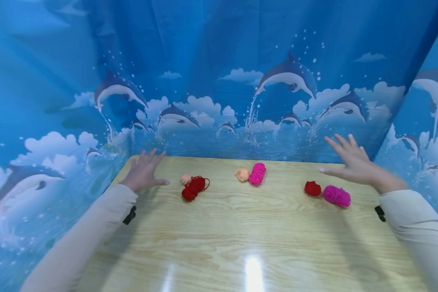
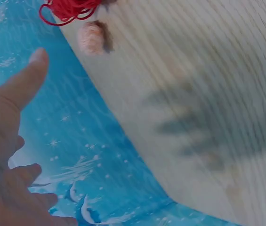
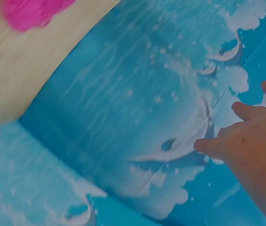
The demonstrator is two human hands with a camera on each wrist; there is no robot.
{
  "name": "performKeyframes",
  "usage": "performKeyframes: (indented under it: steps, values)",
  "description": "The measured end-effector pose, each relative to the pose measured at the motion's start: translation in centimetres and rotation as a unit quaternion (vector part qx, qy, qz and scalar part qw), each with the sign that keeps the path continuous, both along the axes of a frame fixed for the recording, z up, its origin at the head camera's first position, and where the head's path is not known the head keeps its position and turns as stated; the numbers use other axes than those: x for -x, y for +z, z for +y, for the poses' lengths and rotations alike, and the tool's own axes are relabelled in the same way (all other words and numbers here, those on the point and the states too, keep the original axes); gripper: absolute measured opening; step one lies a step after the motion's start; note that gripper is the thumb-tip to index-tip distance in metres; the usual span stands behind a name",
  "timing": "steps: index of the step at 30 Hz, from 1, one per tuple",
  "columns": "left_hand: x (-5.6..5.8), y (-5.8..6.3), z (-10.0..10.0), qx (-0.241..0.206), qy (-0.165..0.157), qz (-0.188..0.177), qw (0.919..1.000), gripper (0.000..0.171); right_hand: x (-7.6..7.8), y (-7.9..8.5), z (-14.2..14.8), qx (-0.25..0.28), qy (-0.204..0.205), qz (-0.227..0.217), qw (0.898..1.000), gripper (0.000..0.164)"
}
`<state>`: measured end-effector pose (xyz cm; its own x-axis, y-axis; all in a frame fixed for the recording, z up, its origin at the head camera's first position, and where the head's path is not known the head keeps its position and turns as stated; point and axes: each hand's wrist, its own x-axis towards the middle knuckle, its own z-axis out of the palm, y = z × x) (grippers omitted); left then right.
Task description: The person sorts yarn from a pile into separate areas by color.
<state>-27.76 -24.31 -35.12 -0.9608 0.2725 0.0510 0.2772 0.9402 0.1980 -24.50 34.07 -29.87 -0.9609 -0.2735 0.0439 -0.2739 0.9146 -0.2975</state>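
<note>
My left hand (image 1: pixel 143 172) is held over the table's far left part, fingers spread, holding nothing. Nearest to it are a small peach yarn ball (image 1: pixel 185 179) and a dark red yarn skein (image 1: pixel 194 188) with a loose strand. My right hand (image 1: pixel 357 164) hovers at the far right, its fingers spread and nothing in them. In front of it lie a small red yarn ball (image 1: pixel 312 188) and a magenta yarn skein (image 1: pixel 337 196), side by side. Between the hands, a peach yarn ball (image 1: pixel 242 174) sits beside an upright-lying pink yarn skein (image 1: pixel 257 174).
The light wood table (image 1: pixel 219 231) ends at the back against a blue dolphin-print curtain (image 1: pixel 211 48), which also hangs along both sides. Shadows of both arms fall on the tabletop. A bright light reflection shows near the front.
</note>
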Motion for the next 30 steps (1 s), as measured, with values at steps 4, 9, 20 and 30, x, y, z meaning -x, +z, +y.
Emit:
performKeyframes:
  steps: [4,9,20,30]
  values:
    - [0.8,-1.1,0.2,-0.011,-0.008,0.009,0.9999,0.094,0.9,-0.4,-1.9,0.024,0.014,-0.011,1.0,0.098]
    - [2.0,-2.4,0.5,-0.032,-0.03,0.014,0.999,0.088,2.0,-1.0,-4.6,0.059,0.028,-0.02,0.998,0.096]
    - [3.4,-4.7,1.8,-0.127,-0.048,-0.025,0.9904,0.085,4.0,-3.6,-9.9,0.09,0.076,-0.049,0.992,0.093]
    - [4.4,-6.5,2.6,-0.178,-0.042,-0.068,0.9808,0.077,5.1,-6.8,-13.6,0.134,0.094,-0.077,0.983,0.095]
